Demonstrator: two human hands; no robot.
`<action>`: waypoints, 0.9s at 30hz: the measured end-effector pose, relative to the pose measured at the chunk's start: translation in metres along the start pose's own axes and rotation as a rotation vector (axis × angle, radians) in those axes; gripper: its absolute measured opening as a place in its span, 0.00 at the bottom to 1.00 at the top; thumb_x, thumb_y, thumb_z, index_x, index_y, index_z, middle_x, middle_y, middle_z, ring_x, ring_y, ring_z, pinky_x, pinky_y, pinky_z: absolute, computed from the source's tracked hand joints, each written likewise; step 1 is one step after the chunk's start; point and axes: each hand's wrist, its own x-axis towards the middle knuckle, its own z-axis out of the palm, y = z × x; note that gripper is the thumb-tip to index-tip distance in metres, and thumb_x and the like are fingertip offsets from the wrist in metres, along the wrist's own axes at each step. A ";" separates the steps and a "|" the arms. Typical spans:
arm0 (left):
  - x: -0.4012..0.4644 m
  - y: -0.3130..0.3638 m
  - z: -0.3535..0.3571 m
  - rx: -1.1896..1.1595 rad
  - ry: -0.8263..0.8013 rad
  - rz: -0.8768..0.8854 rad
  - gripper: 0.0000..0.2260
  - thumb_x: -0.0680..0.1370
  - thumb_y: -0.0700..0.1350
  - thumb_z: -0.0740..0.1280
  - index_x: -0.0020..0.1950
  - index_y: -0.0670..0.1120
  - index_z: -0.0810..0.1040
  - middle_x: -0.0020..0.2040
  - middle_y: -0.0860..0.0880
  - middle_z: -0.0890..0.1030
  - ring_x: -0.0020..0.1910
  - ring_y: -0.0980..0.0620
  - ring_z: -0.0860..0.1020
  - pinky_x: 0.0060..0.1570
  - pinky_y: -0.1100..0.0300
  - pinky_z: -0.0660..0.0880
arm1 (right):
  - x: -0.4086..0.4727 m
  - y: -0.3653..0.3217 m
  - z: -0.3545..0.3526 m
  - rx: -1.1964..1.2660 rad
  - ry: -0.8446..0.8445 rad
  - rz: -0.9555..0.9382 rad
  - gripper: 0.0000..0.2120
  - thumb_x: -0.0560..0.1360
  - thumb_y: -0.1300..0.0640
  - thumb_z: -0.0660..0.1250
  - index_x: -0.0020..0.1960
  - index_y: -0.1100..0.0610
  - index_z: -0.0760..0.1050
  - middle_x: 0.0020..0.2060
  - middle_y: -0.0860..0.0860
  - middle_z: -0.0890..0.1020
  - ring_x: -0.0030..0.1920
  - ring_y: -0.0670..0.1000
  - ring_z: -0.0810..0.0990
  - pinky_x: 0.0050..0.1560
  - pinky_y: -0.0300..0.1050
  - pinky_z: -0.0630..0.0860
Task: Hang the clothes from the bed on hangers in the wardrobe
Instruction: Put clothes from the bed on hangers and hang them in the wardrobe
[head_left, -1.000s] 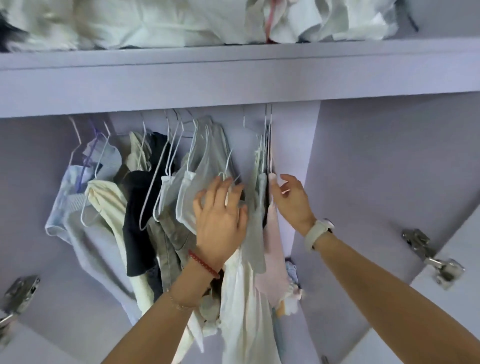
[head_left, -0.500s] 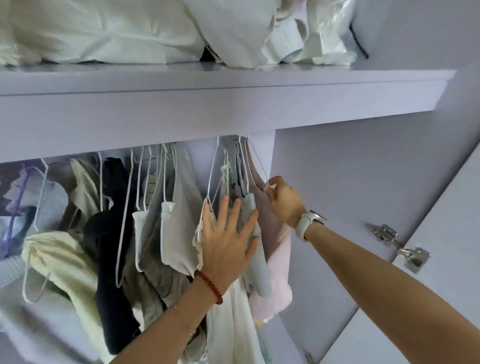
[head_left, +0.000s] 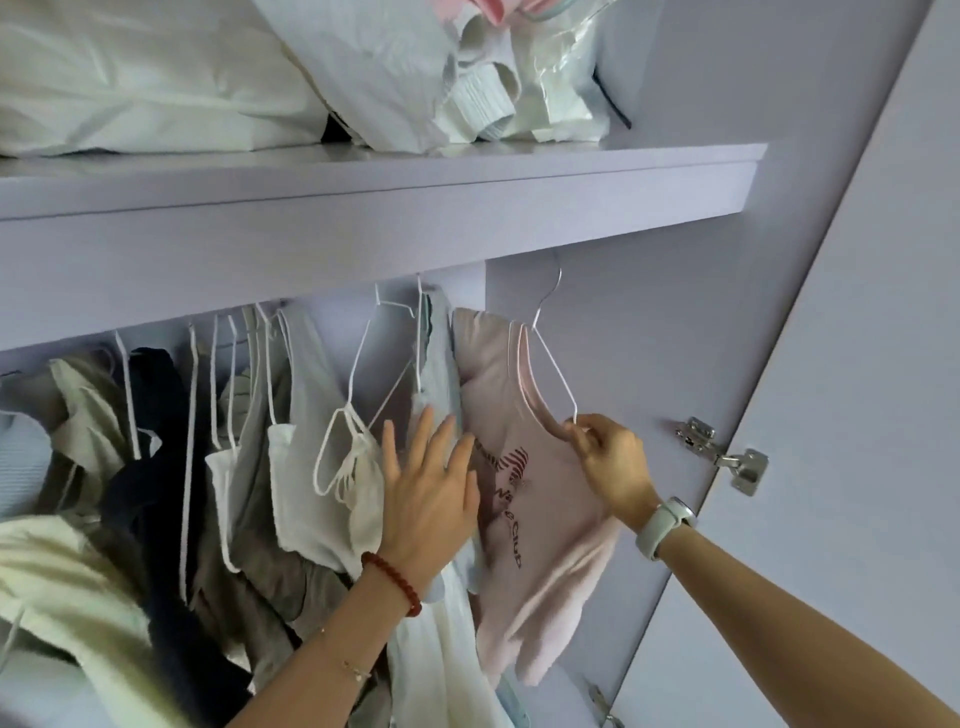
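A: From the head view, where have we got the pink top (head_left: 540, 525)?

B: On a thin wire hanger (head_left: 550, 358) at the right end of the row of clothes, just beside the pale blue garment (head_left: 439, 374). Our right hand (head_left: 613, 462) pinches the hanger's lower right corner, fingers closed on the wire. The hook sits up by the underside of the shelf (head_left: 384, 208); we cannot tell whether it is on the rail, which is hidden behind the shelf's front.

A: And our left hand (head_left: 428, 499)?

B: Spread flat, fingers apart, pressed against the hung clothes left of the pink top, holding nothing.

A: How will the top handle?

B: We judge it light, soft and limp. It would likely slide off the smooth wire if tilted, and the wire looks springy. Better to take hold at the hanger's neck under the hook than at a corner, we think.

A: What is around it?

B: Left of the pink top the row is crowded: a white top (head_left: 322, 488), grey pieces, a black garment (head_left: 156, 467) and empty white hangers whose wires could snag ours. Above, bundled white bedding (head_left: 156, 78) fills the shelf. Right of the top there is bare wardrobe wall, then a metal door hinge (head_left: 722, 452), well clear.
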 end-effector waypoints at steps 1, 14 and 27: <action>0.001 0.008 0.003 -0.056 -0.008 0.032 0.19 0.73 0.46 0.55 0.58 0.43 0.78 0.61 0.44 0.77 0.67 0.43 0.70 0.66 0.37 0.58 | -0.014 0.017 -0.006 -0.034 -0.003 0.001 0.07 0.77 0.58 0.62 0.47 0.57 0.78 0.34 0.52 0.79 0.42 0.58 0.77 0.39 0.41 0.64; -0.030 0.174 0.069 -0.763 -0.405 0.416 0.18 0.78 0.59 0.52 0.44 0.49 0.75 0.41 0.48 0.82 0.41 0.44 0.80 0.45 0.52 0.74 | -0.239 0.148 -0.180 -0.673 0.037 -0.214 0.13 0.80 0.49 0.50 0.46 0.51 0.70 0.32 0.46 0.79 0.30 0.47 0.77 0.25 0.39 0.70; -0.151 0.448 -0.001 -1.142 -0.720 0.694 0.12 0.75 0.54 0.62 0.48 0.50 0.82 0.43 0.52 0.81 0.41 0.50 0.77 0.36 0.64 0.66 | -0.498 0.213 -0.328 -0.540 0.679 0.678 0.10 0.73 0.58 0.61 0.41 0.62 0.79 0.37 0.53 0.81 0.40 0.52 0.78 0.41 0.42 0.72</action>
